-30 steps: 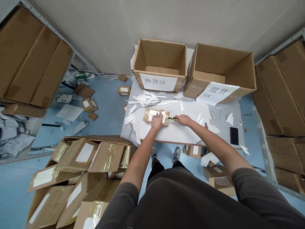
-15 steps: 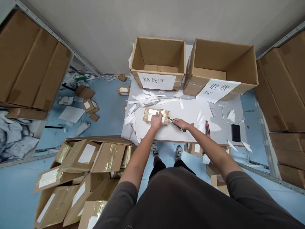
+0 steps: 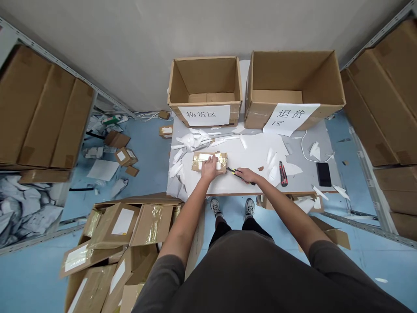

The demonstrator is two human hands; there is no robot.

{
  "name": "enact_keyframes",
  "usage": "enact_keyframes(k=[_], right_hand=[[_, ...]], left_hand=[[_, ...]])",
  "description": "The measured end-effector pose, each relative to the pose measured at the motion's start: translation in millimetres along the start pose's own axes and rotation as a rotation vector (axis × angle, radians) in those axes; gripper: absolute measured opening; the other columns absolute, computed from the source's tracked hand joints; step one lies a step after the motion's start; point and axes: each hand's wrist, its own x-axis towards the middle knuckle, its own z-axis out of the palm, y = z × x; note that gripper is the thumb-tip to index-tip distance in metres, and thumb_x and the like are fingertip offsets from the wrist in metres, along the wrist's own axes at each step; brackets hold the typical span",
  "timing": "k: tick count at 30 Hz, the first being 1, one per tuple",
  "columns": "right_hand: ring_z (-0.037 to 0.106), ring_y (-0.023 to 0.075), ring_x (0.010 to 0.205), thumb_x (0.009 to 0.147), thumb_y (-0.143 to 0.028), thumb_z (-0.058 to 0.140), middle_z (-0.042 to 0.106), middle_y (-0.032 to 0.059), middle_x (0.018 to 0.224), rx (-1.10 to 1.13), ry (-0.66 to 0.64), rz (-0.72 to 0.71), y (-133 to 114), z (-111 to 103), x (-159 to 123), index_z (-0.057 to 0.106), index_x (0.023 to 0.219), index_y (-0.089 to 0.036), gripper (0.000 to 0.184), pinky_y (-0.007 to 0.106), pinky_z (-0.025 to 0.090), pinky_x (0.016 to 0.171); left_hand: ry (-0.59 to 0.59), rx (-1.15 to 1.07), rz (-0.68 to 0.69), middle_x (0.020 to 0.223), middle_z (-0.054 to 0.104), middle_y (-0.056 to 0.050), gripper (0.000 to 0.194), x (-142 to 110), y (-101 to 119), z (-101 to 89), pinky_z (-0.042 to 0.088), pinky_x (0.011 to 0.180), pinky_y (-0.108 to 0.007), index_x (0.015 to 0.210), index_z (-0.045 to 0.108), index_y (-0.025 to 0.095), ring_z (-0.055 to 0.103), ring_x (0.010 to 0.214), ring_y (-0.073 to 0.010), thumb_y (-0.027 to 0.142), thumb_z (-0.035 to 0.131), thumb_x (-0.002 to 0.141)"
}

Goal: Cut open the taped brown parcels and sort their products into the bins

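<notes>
A small cardboard box (image 3: 197, 161), with white labels and shiny clear tape, lies on the white table (image 3: 228, 187). My left hand (image 3: 209, 168) rests on its top, fingers stretched out over the label. Wrapped in my right hand (image 3: 246, 174) is a black and yellow utility knife (image 3: 239, 174). The knife's tip points left, close to the box's right end; whether the blade touches the cardboard is too small to tell. A red and black utility knife (image 3: 283, 174) lies on the table to the right.
Two big open cartons with paper signs, a left carton (image 3: 204, 116) and a right carton (image 3: 254, 118), stand at the table's back. Torn paper strips (image 3: 192, 141) litter the tabletop. A phone (image 3: 323, 174) lies at right. Taped boxes (image 3: 153, 224) fill a large carton at lower left.
My right hand and the knife have drawn slightly away from the box's right end. A small brown scrap now shows on the table. My view has shifted a little.
</notes>
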Motion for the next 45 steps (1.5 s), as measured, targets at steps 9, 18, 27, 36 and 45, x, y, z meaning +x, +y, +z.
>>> enact_keyframes(k=[9,18,27,36,45], right_hand=[[0.070,0.0279,0.089,0.111,-0.057,0.029,0.075,0.0064,0.095,-0.258,0.304,0.037,0.0,-15.6,-8.5,0.069,0.109,-0.027,0.049,0.031,0.045,0.074],[0.067,0.0256,0.105,0.105,-0.053,0.055,0.071,0.0079,0.121,-0.465,0.354,-0.128,-8.4,-14.0,1.5,0.067,0.128,-0.028,0.036,0.031,0.047,0.085],[0.063,0.0280,0.112,0.109,-0.051,0.051,0.066,0.0106,0.123,-0.618,0.328,-0.177,-18.0,-17.7,27.0,0.064,0.133,-0.026,0.037,0.035,0.046,0.090],[0.057,0.0307,0.115,0.110,-0.049,0.049,0.063,0.0142,0.125,-0.806,0.341,-0.234,-16.8,-26.7,30.6,0.064,0.136,-0.025,0.039,0.037,0.045,0.089],[0.057,0.0310,0.114,0.109,-0.047,0.052,0.064,0.0142,0.125,-0.811,0.344,-0.239,-34.3,-39.1,47.4,0.066,0.132,-0.025,0.035,0.036,0.044,0.087]], left_hand=[[-0.004,0.053,-0.002,0.164,0.048,-0.013,0.074,30.9,9.0,-16.7,0.044,0.117,-0.053,0.157,0.049,0.028,0.040,0.151,-0.0381,0.029,0.077,0.088],[0.034,0.064,0.120,0.173,0.037,-0.017,0.061,28.7,-14.9,10.8,0.029,0.129,-0.056,0.165,0.041,0.017,0.025,0.164,-0.0350,0.026,0.043,0.104],[0.120,-0.018,0.095,0.170,0.042,-0.015,0.059,21.6,-18.8,26.7,0.026,0.132,-0.054,0.163,0.046,0.020,0.028,0.164,-0.0315,0.035,0.046,0.106],[0.122,-0.039,0.091,0.170,0.041,-0.014,0.060,21.4,-18.9,32.5,0.026,0.132,-0.056,0.163,0.046,0.021,0.026,0.165,-0.0315,0.035,0.048,0.105],[0.122,-0.040,0.076,0.169,0.044,-0.013,0.056,16.2,-18.2,29.8,0.027,0.133,-0.053,0.161,0.049,0.019,0.027,0.164,-0.0287,0.032,0.044,0.107]])
